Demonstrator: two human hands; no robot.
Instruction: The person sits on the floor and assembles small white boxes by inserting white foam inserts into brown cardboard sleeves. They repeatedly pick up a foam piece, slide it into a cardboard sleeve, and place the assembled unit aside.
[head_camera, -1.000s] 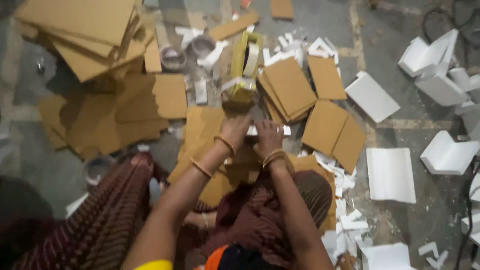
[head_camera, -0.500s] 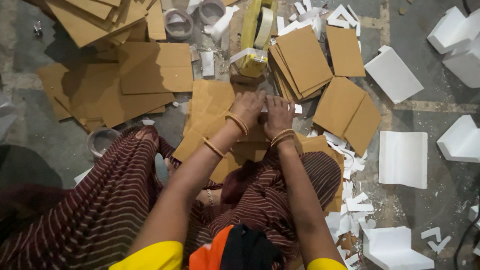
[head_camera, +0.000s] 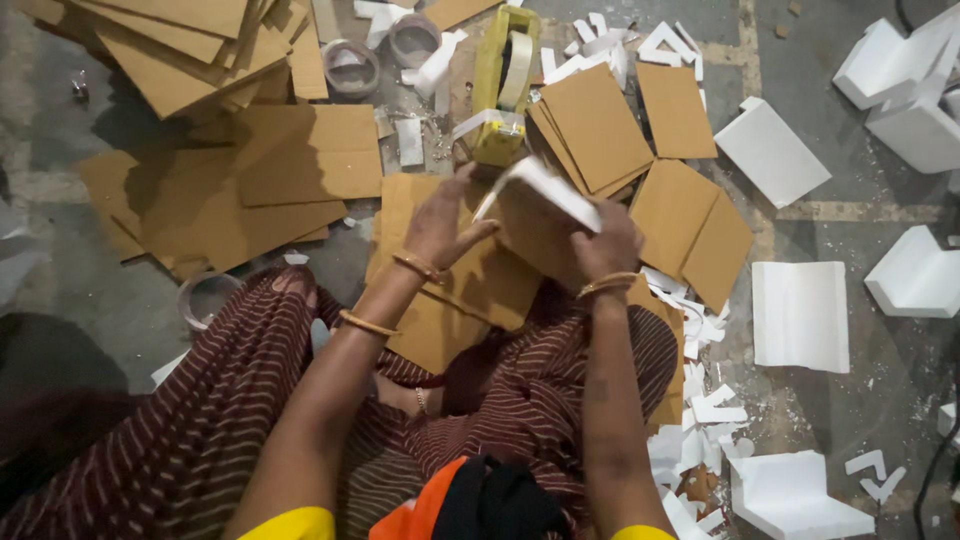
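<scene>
The right hand (head_camera: 607, 243) has its grip closed on the near end of a white foam strip (head_camera: 545, 185), which slants up and away to the left from the fingers, raised above a brown cardboard sheet (head_camera: 520, 240) that lies on the floor just beneath both hands. The left hand (head_camera: 440, 222) sits just left of the strip's far end, its fingers spread and partly curled, thumb pointing toward the strip; whether it actually touches the foam cannot be told (the edge is blurred there), so its grip reads as open, holding nothing firmly. Both wrists wear thin bangles.

Just beyond the left hand stands a yellow tape dispenser (head_camera: 503, 85) with a roll of tape in it, upright on the floor. To the right of the right hand lie two flat cardboard panels (head_camera: 690, 225), side by side and touching, and farther right a flat white foam slab (head_camera: 800, 315). Beyond the right hand, next to the dispenser, rests a small stack of cardboard pieces (head_camera: 595, 125). Far left of the left hand a larger heap of cardboard sheets (head_camera: 170, 45) is piled loosely. Small white foam offcuts (head_camera: 700, 400) are scattered near the right forearm, beside the person's striped-cloth knee (head_camera: 560, 400). A tape roll (head_camera: 350, 68) lies beyond the left hand, beside the heap.
</scene>
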